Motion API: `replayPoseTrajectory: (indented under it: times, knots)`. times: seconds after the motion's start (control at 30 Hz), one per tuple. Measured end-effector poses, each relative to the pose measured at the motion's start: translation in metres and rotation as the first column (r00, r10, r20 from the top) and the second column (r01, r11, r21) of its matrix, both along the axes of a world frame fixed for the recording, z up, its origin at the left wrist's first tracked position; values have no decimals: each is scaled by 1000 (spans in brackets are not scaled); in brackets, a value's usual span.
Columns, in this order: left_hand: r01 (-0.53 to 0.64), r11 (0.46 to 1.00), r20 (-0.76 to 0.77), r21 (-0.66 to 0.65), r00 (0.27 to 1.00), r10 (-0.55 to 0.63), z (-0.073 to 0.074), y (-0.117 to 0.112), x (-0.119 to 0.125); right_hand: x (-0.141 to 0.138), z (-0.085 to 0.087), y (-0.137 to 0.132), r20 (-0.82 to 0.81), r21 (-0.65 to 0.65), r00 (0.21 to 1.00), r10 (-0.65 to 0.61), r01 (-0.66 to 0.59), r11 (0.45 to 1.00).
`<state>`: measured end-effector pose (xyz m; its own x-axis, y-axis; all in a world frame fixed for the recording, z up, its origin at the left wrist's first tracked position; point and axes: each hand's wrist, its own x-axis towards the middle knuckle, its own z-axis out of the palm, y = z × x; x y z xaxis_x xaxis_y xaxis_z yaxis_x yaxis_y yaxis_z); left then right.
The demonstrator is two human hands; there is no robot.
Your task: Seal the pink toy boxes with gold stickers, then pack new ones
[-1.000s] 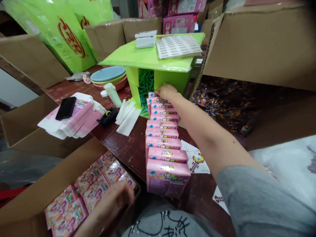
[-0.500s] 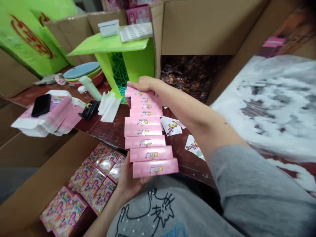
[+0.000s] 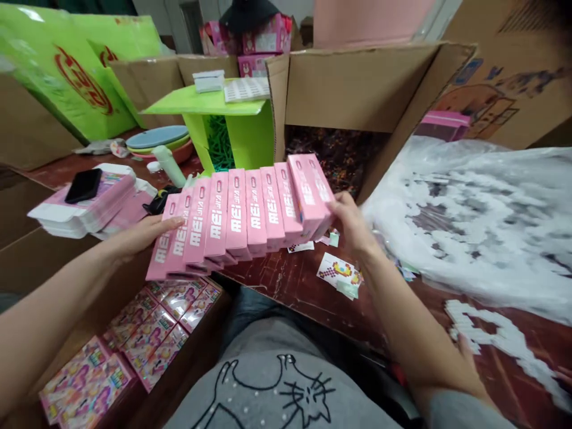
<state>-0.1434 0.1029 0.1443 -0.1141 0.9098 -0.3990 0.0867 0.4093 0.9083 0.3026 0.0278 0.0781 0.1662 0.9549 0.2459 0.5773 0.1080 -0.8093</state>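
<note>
Keep your left hand (image 3: 138, 235) and right hand (image 3: 353, 223) pressing inward, fingers closed flat against the ends of the row of pink cardboard boxes (image 3: 241, 214), so none slips out above the dark red worktop (image 3: 304, 286).

One head-worn camera looks forward and down from close above the person's lap, facing across the worktop (image 3: 286, 286) toward the cardboard boxes (image 3: 357, 89) behind.

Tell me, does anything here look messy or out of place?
Yes. Small printed paper slips lie scattered on the table. The row of pink boxes, pressed between left hand and right hand, fans unevenly.
</note>
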Motion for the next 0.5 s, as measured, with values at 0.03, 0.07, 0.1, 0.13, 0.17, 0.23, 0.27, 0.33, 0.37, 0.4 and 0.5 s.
replayPoseTrajectory:
  times: [0.03, 0.07, 0.1, 0.13, 0.17, 0.23, 0.27, 0.33, 0.37, 0.4, 0.5]
  knots:
    - [36, 999, -85, -30, 996, -38, 6, 11, -5, -9, -9, -1, -116, 5, 993, 7, -6, 1000]
    - [63, 997, -155, -41, 986, -68, 10, 21, -11, -20, -17, 1, -219, 15, 975, 29, -26, 1000]
    - [76, 997, -203, -24, 976, -80, 12, 29, -18, -32, -21, 6, -281, 27, 958, 62, -57, 998]
    - [84, 996, -236, -11, 968, -84, 12, 35, -24, -42, -24, 14, -292, 38, 951, 101, -94, 995]
    - [87, 996, -260, -6, 962, -86, 10, 39, -30, -51, -24, 22, -281, 47, 949, 141, -133, 990]
    - [74, 997, -290, -8, 954, -73, 2, 45, -38, -60, -24, 43, -263, 33, 941, 212, -210, 977]
    - [69, 998, -296, -12, 953, -69, -5, 47, -41, -61, -24, 54, -276, -5, 932, 237, -248, 969]
    - [54, 998, -289, -23, 955, -59, -19, 51, -44, -56, -26, 75, -329, -115, 913, 244, -295, 949]
    - [46, 999, -277, -28, 959, -52, -27, 53, -45, -53, -28, 85, -347, -174, 911, 224, -298, 939]
    - [36, 999, -261, -35, 964, -44, -34, 56, -45, -50, -30, 95, -355, -226, 914, 196, -287, 931]
    - [6, 998, -207, -64, 978, -19, -49, 64, -46, -50, -38, 118, -348, -313, 928, 132, -247, 917]
